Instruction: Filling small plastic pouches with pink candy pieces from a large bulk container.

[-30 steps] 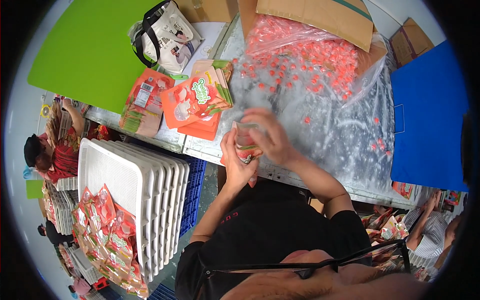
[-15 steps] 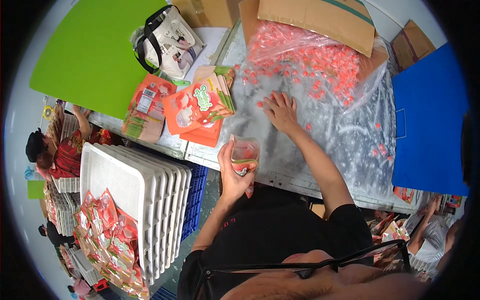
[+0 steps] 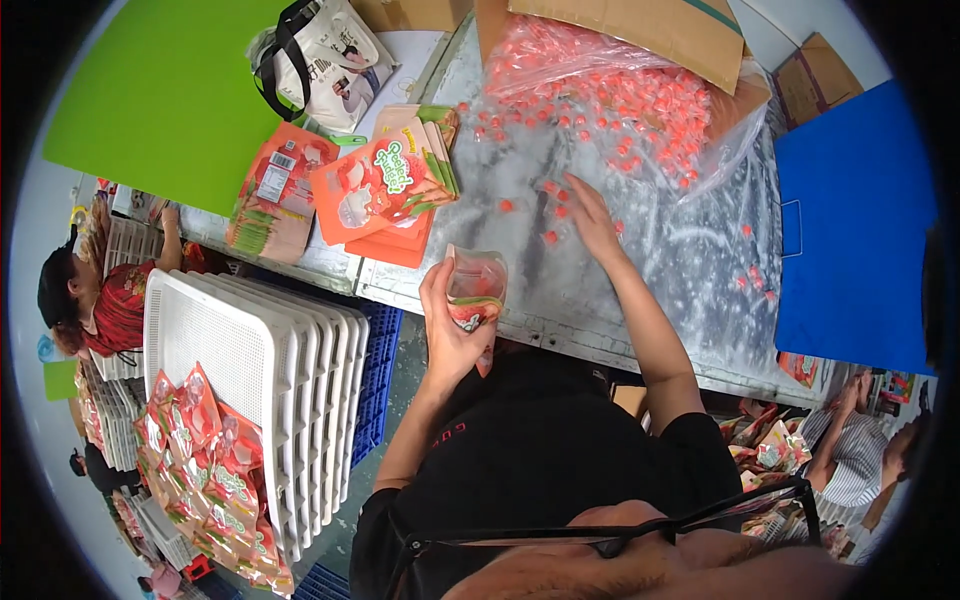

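A small stand-up pouch (image 3: 475, 290), orange-red with a clear front, sits just left of the frame's centre, at the near edge of the metal table (image 3: 690, 270). The left hand (image 3: 450, 330) has its fingers curled round the pouch from below and behind, mouth turned upward and gaping, which looks like a way to keep it ready for filling. To the right and a little higher, the right hand (image 3: 590, 215) lies palm down on the tabletop, fingers spread and loosely open over a few loose red candies (image 3: 550, 210); whether it has pinched any up, I cannot tell. The pouch is near that hand but apart from it. Further up, a clear plastic bag (image 3: 620, 90) spills the main heap of candies (presumably the supply). A stack of flat empty pouches (image 3: 385, 185) lies at upper left, just beside the held one. White trays (image 3: 270, 380) stand at lower left
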Tool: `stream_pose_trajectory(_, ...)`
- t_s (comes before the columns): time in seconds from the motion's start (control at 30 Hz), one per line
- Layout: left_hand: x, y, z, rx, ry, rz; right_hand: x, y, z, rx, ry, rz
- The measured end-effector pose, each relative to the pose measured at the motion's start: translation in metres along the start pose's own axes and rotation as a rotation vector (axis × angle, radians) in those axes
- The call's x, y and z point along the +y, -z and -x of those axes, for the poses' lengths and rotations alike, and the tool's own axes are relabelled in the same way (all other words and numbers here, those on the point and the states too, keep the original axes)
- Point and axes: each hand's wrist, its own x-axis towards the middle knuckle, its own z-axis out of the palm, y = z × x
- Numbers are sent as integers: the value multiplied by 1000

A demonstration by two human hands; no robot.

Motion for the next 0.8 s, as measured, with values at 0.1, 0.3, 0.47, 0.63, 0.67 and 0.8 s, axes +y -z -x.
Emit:
stream_pose_trajectory(0.1, -2, 1, 4, 8, 9, 7, -15, -8, -1, 9, 132, 307)
stream_pose_trajectory(0.3, 0, 0, 5, 0, 26, 5, -5, -16, 1, 53, 198, 428)
stream_pose_trajectory(0.47, -1, 2, 5, 21, 31, 1, -1, -9, 3, -16, 135, 237)
stream_pose_trajectory(0.63, 1, 4, 3, 27, 27, 9, -1, -7, -10, 11, 193, 314)
stream_pose_trajectory(0.67, 1, 4, 3, 29, 26, 8, -3, -10, -15, 11, 196, 311)
stream_pose_trajectory(0.8, 0, 6, 5, 25, 15, 1, -33, -32, -27, -110, 261, 553)
